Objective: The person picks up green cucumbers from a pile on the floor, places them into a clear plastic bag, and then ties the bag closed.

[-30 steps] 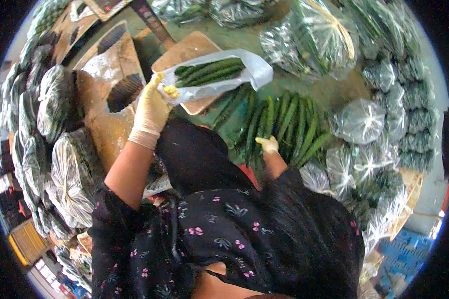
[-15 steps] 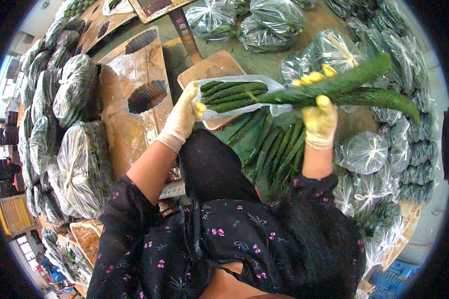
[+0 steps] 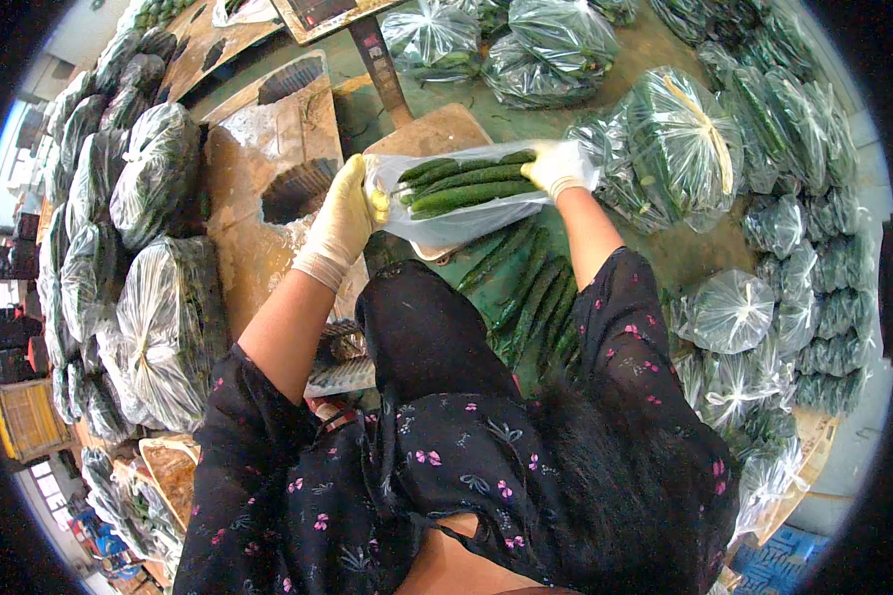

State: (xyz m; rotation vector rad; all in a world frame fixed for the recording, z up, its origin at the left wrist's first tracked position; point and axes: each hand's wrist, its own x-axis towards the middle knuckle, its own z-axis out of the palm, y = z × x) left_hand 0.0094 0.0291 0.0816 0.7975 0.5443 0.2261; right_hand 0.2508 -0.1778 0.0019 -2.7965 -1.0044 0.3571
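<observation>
1. Since the earlier frame, the right hand (image 3: 554, 166) has come in to the mouth of the bag (image 3: 486, 213); the two cucumbers it held out past the mouth no longer show there and seem to lie inside.
2. Step in hand, as far as can be judged: loading the bag, with the latest cucumbers being seated among the rest.
3. Left hand (image 3: 349, 206): closed on the bag's left end, thumb and fingers pinching the film. Right hand: fingers bent at the cucumbers' right ends, with film around it; whether it grips them or only pushes cannot be told.
4. Next move, as a judgement: it calls for the left hand to keep the bag steady while the right hand evens the ends and draws clear without dragging anything out. The loose cucumbers (image 3: 531, 302) lie within reach should the bag need more.
5. Place: the bag is held over the scale (image 3: 451, 124), across the near part of its platform and reaching past the left and right edges; whether it touches the platform cannot be told. The loose cucumbers lie off the platform's near right corner.
6. Look: the bagged cucumbers (image 3: 466, 185) are slim, nearly straight and side by side, dark green with a brighter one nearest the person, their skins rough-looking. The film is thin, clear to milky, and bunched at the right hand.
</observation>
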